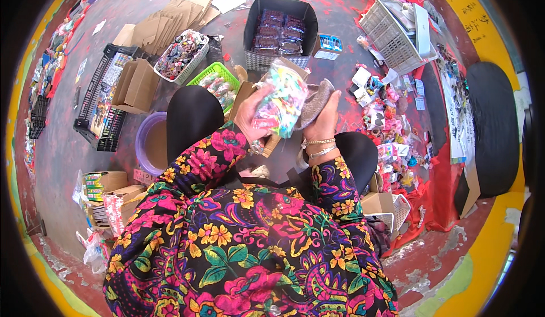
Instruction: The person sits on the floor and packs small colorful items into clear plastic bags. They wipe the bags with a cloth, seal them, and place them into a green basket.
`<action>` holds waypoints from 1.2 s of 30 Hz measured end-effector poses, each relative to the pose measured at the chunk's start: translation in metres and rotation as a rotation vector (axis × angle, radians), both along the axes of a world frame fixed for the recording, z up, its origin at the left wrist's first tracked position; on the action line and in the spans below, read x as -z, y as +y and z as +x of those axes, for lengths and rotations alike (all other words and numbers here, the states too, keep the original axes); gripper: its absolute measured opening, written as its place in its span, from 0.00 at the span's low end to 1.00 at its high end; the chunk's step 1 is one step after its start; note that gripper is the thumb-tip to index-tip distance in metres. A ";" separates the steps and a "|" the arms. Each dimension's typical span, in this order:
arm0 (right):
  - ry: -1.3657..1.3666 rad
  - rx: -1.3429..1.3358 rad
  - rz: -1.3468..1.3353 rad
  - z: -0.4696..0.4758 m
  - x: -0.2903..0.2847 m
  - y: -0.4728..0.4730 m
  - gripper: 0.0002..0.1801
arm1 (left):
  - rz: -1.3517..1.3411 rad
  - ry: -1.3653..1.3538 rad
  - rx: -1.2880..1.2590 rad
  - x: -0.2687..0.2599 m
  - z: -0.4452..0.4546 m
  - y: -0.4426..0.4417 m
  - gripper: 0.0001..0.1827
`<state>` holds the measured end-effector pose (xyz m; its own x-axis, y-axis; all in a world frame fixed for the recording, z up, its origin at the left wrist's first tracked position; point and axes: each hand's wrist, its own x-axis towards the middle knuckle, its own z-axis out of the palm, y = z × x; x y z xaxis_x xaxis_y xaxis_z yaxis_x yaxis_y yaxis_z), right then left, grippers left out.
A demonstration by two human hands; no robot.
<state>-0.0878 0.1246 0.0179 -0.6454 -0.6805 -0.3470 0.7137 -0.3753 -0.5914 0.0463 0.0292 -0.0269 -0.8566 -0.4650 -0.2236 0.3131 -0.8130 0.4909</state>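
Note:
In my left hand (251, 116) is a clear plastic bag (282, 97) packed with small bright items in pink, yellow, green and white. What the items are is too blurred to tell. My right hand (325, 119), with bracelets at the wrist, grips a grey-brown cloth (316, 104) close beside the bag's right side. An open cardboard box (243, 97) stands between my knees, partly hidden behind the bag and my left hand. Just left of it sits a bright green plastic basket (233, 78) with several filled clear bags (215, 85) inside.
Ahead stands a dark fabric bin (276, 63) of packaged goods, with a small box of blue packets (330, 44) beside it. On the left are a white basket (185, 76), a black crate (96, 129) and a purple basin (140, 146). Mixed trinkets (387, 121) lie heaped on the right.

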 end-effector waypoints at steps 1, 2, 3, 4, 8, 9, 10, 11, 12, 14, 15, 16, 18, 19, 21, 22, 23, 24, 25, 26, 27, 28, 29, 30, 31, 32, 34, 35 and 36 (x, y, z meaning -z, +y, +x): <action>-0.069 0.029 -0.001 -0.002 0.002 0.002 0.31 | 0.059 0.052 -0.017 -0.007 -0.002 0.000 0.35; -0.068 -0.039 -0.013 -0.001 0.005 0.003 0.31 | 0.117 0.103 -0.034 -0.015 -0.003 0.000 0.35; -0.066 -0.111 -0.025 0.005 0.004 0.002 0.32 | 0.175 0.155 -0.054 -0.020 -0.003 0.000 0.34; -0.068 -0.193 -0.039 0.016 0.002 -0.002 0.32 | -0.242 -0.001 -0.067 0.007 -0.003 -0.003 0.28; 0.094 -0.122 0.103 0.023 0.011 -0.006 0.27 | -0.040 -0.005 0.105 -0.018 -0.013 0.011 0.21; 0.115 -0.095 0.155 0.020 0.013 -0.005 0.25 | -0.099 -0.038 0.054 -0.021 -0.015 0.013 0.21; 0.136 -0.068 0.208 0.018 0.015 -0.004 0.23 | -0.158 -0.070 0.003 -0.022 -0.016 0.014 0.20; 0.167 -0.031 0.210 0.016 0.021 -0.005 0.22 | -0.216 -0.103 -0.048 -0.024 -0.017 0.015 0.20; 0.196 0.007 0.212 0.014 0.024 -0.007 0.21 | -0.075 -0.009 -0.003 -0.041 -0.015 0.018 0.20; 0.245 0.032 0.227 0.011 0.029 -0.006 0.20 | -0.158 -0.028 0.016 -0.034 -0.020 0.021 0.20; 0.260 0.010 0.238 0.014 0.026 -0.007 0.20 | -0.200 -0.042 0.018 -0.028 -0.018 0.022 0.21; 0.280 -0.006 0.250 0.015 0.023 -0.007 0.21 | -0.194 -0.062 0.049 -0.020 -0.017 0.019 0.21; 0.198 -0.084 0.241 0.007 0.023 -0.007 0.23 | -0.179 -0.100 0.107 -0.007 -0.012 0.009 0.21; 0.158 -0.124 0.237 0.006 0.020 -0.007 0.23 | -0.101 -0.086 0.087 -0.005 -0.011 0.004 0.21; 0.145 -0.130 0.243 0.005 -0.005 -0.001 0.26 | 0.055 -0.061 0.035 -0.005 -0.006 -0.003 0.19; 0.141 -0.152 0.181 -0.001 -0.014 0.002 0.27 | 0.122 0.040 0.020 -0.012 -0.008 -0.004 0.18; 0.137 -0.175 0.119 -0.009 -0.022 0.008 0.27 | 0.140 0.077 -0.004 -0.017 -0.006 -0.007 0.18; 0.120 -0.242 -0.001 -0.018 -0.032 0.016 0.29 | 0.154 0.112 -0.036 -0.021 -0.002 -0.010 0.18; 0.201 -0.210 -0.136 -0.026 -0.037 0.022 0.30 | 0.174 0.147 -0.061 -0.025 0.000 -0.012 0.18; 0.184 -0.147 -0.169 -0.034 -0.039 0.030 0.30 | 0.152 0.174 -0.071 -0.030 0.001 -0.016 0.16; 0.165 -0.079 -0.201 -0.037 -0.041 0.038 0.31 | 0.151 0.149 -0.100 -0.025 0.006 -0.021 0.16; 0.121 -0.069 -0.137 -0.041 -0.031 0.041 0.32 | 0.145 0.126 -0.118 -0.021 0.011 -0.028 0.16; -0.004 0.049 0.029 -0.042 -0.016 0.038 0.32 | 0.139 0.103 -0.136 -0.016 0.012 -0.032 0.15; -0.101 -0.057 -0.078 -0.040 -0.014 0.039 0.34 | 0.131 0.137 -0.193 -0.040 0.009 -0.024 0.13; -0.194 -0.179 -0.182 -0.034 -0.016 0.041 0.37 | 0.090 0.127 -0.214 -0.044 0.013 -0.023 0.15; -0.128 -0.155 -0.237 -0.030 -0.022 0.042 0.37 | 0.059 0.174 -0.163 -0.045 0.012 -0.025 0.18; 0.030 -0.135 -0.335 -0.016 -0.070 0.045 0.33 | -0.021 0.226 -0.098 -0.051 0.016 -0.030 0.22; 0.108 -0.116 -0.389 -0.009 -0.096 0.048 0.31 | -0.067 0.238 -0.061 -0.057 0.020 -0.028 0.24; 0.210 -0.124 -0.426 -0.004 -0.113 0.050 0.31 | -0.116 0.250 -0.033 -0.059 0.023 -0.027 0.26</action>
